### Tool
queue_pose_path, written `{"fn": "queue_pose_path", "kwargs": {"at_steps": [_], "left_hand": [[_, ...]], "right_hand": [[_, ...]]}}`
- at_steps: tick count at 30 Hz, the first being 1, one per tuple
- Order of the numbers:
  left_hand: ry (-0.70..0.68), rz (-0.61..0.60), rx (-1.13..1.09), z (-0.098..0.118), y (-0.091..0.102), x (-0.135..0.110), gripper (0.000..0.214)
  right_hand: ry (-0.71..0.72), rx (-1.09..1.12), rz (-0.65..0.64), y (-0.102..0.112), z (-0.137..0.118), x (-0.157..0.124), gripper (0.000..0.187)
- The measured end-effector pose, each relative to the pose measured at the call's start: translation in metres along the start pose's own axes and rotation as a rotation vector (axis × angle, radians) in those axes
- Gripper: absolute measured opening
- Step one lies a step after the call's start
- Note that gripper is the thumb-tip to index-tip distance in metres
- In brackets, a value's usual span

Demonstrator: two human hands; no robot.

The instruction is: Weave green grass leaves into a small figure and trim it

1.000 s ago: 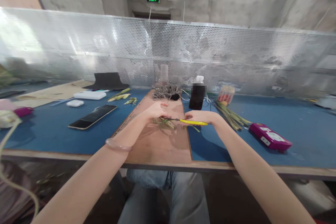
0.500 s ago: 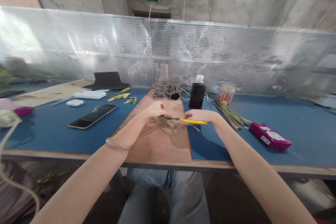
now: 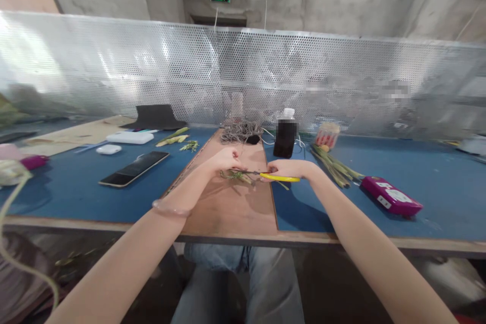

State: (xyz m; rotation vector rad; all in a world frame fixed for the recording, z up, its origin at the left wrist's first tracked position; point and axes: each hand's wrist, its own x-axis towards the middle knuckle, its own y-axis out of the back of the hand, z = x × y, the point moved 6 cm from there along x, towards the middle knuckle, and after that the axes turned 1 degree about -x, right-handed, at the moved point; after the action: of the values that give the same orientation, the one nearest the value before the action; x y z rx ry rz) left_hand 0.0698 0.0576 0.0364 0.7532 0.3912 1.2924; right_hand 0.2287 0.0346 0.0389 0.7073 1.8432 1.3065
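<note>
green stems (image 3: 236,176): a small tangle of thin plant stems lying on the brown wooden board, between the two hands, near the middle of the bench
left hand (image 3: 224,160): fingers bent down and pinched on the stems, pressing them to the board; a pale bangle sits further back on that wrist
right hand (image 3: 287,168): closed round the yellow handles of the scissors, just right of the stems
yellow-handled scissors (image 3: 279,177): lying low and level, blades pointing left into the stems; the blades are too small to tell whether they stand apart or together
progress: by the look of it the trimming is under way; short green scraps lie on the board by the hands, and a bundle of long stalks (image 3: 334,167) lies uncut on the blue mat to the right, so a good deal seems left
wooden board (image 3: 231,207): a brown strip running from the near edge of the bench to the back, set between two blue mats
behind the hands: a heap of grey twine (image 3: 240,133) and a dark bottle (image 3: 285,135) with a white cap
right side: a pink case (image 3: 391,196) near the stalks
left side: a phone (image 3: 133,168) lying flat, a white earbud case (image 3: 108,149), more cut greenery (image 3: 172,137)
back: a perforated metal screen (image 3: 152,71)
</note>
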Motion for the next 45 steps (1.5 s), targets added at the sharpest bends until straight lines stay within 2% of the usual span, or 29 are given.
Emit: {"fn": "queue_pose_path", "kwargs": {"at_steps": [9, 16, 21, 31, 37, 45], "left_hand": [[0.018, -0.032, -0.136, -0.015, -0.008, 0.007, 0.044], [0.026, -0.014, -0.143, -0.008, -0.004, 0.002, 0.041], [0.003, 0.013, -0.096, -0.011, -0.001, 0.006, 0.043], [0.034, 0.057, -0.074, 0.000, 0.006, -0.006, 0.041], [0.032, 0.027, -0.122, -0.005, 0.003, -0.003, 0.041], [0.011, 0.030, -0.078, -0.005, 0.004, 0.001, 0.037]], "right_hand": [[-0.030, 0.039, -0.081, -0.002, 0.001, -0.005, 0.053], [-0.026, 0.110, -0.109, -0.001, 0.001, -0.008, 0.052], [-0.043, 0.142, -0.117, -0.002, 0.003, -0.008, 0.055], [-0.058, 0.053, -0.078, 0.000, 0.001, -0.011, 0.059], [-0.081, 0.110, -0.109, -0.003, 0.007, -0.007, 0.060], [-0.073, 0.046, -0.037, 0.001, 0.000, -0.007, 0.055]]}}
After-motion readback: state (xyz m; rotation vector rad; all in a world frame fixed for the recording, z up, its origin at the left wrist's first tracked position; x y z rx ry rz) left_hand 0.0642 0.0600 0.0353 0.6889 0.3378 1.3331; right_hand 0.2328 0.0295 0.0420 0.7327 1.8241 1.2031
